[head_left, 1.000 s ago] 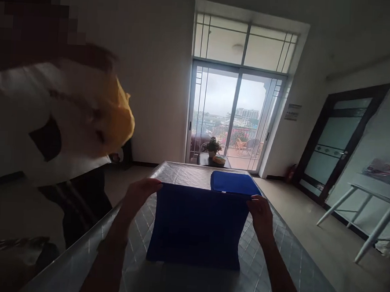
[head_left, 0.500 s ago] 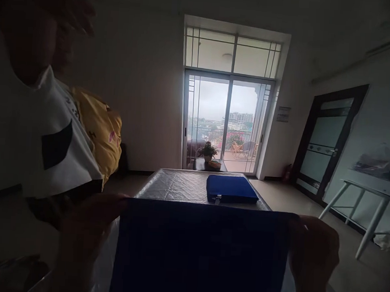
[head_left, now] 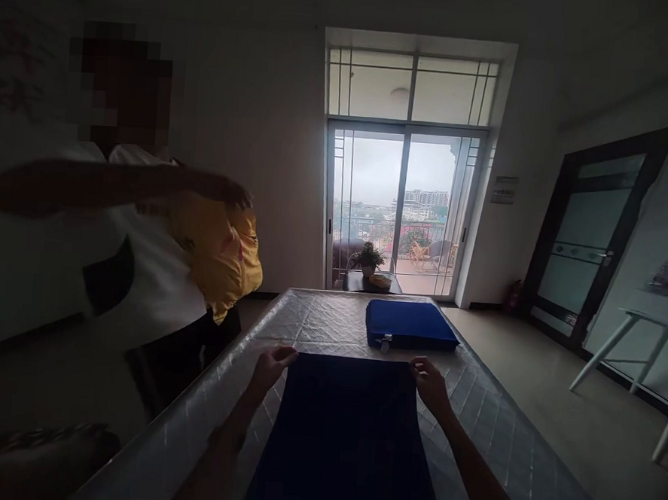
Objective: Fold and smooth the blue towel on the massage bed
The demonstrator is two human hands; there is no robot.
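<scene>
A dark blue sheet of cloth-like material stretches from the near edge of the view out over the table. My left hand pinches its far left corner, and my right hand pinches its far right corner. Both arms reach forward along its sides. The sheet's near end runs out of view at the bottom. Just beyond its far edge lies a flat blue folded bundle, with a small pale tag or clip on its front side.
The table has a shiny silver quilted cover. Close to its left side stands a person with a yellow bag, one arm across the chest. A white stool is at right; a potted plant stands beyond the table.
Both hands have moved forward and down with the blue sheet, which now extends away over the table. The person at left has come more into view and lowered an arm.
</scene>
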